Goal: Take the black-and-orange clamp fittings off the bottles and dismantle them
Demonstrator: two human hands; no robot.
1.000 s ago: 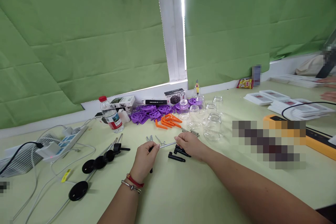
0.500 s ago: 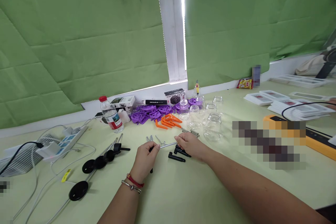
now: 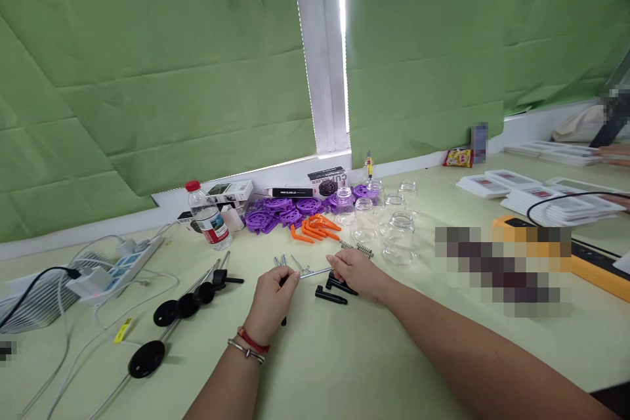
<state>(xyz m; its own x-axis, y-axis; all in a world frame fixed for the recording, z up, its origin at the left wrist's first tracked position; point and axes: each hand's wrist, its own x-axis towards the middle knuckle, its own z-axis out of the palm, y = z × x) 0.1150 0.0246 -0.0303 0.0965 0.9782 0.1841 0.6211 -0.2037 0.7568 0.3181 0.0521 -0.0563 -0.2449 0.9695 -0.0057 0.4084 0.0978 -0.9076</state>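
Observation:
A thin metal rod (image 3: 315,273) spans the gap between my two hands, level above the table. My left hand (image 3: 275,292) is closed on its left end, with a black part partly hidden under the fingers. At the rod's right end, my right hand (image 3: 357,270) pinches it between thumb and fingers. Black L-shaped parts (image 3: 331,295) lie just below and beside my right hand. Short metal rods (image 3: 280,260) lie behind my left hand. Springs (image 3: 365,250) rest behind my right hand, near several orange hooked pieces (image 3: 315,228).
Clear glass jars (image 3: 399,239) stand behind right, purple discs (image 3: 288,211) and a water bottle (image 3: 209,215) behind left. Black round-based pieces (image 3: 146,359), cables and a power strip (image 3: 128,267) lie left. White frames (image 3: 556,203) and an orange-black tool (image 3: 590,259) are right, with another person's hand at the edge.
My hands and the rod stay nearly still. At the far right, another person's hand now shows over the back white frames, and a frame has shifted onto the nearer stack.

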